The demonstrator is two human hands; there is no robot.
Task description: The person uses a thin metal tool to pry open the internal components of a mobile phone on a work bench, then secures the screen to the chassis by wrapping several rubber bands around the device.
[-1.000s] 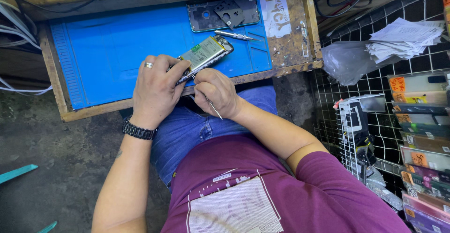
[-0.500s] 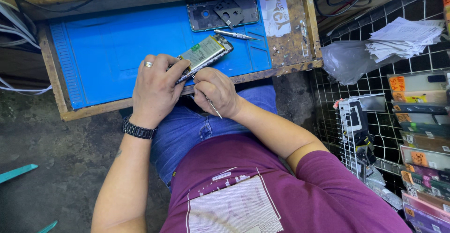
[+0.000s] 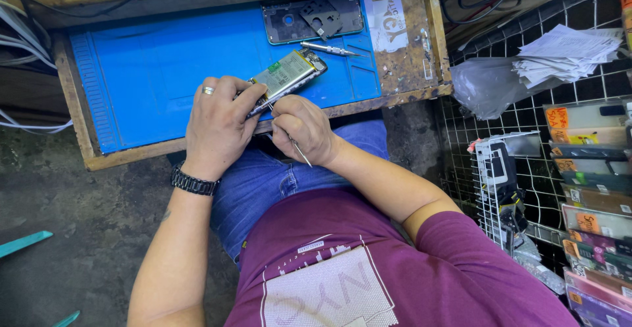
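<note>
Left hand [image 3: 220,126] grips opened phone [image 3: 284,77], long axis slanting up-right over blue mat [image 3: 151,70]. Right hand [image 3: 304,129] pinches thin tool [image 3: 297,148], just below phone's near end.

a phone repair stall: blue work mat [image 3: 151,70], opened phone back cover [image 3: 309,18], packaged accessories on wire racks [image 3: 586,195].
</note>
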